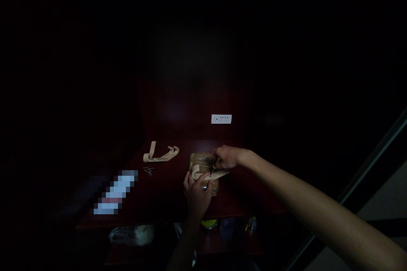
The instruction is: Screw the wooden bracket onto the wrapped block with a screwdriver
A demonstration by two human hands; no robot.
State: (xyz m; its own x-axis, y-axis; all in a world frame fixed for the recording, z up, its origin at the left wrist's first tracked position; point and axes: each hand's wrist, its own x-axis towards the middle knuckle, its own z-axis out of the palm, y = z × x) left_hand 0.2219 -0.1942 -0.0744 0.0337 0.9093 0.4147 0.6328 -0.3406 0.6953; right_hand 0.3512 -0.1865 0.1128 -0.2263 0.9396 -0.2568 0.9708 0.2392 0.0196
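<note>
My left hand [197, 197] is closed on a pale curved wooden piece [219, 174], pressing it on a brown, worn-looking block [203, 159]. The piece curls into a hook at its left end. From the right, my right hand [225, 156] grips a screwdriver [218, 161] with a yellow and dark handle. Its thin shaft points down at the wooden piece, just beyond my left fingertips. Dim light hides whether a screw sits under the tip. Further left lie more curved wooden pieces [162, 159], with several small screws [148, 171] in front of them.
The dark red table [165, 190] meets a dark back wall with a white socket panel [221, 119]. A blurred-out bright shape [116, 192] lies at the table's left. On a shelf below are a clear plastic bag [133, 235] and a yellow round item [209, 223].
</note>
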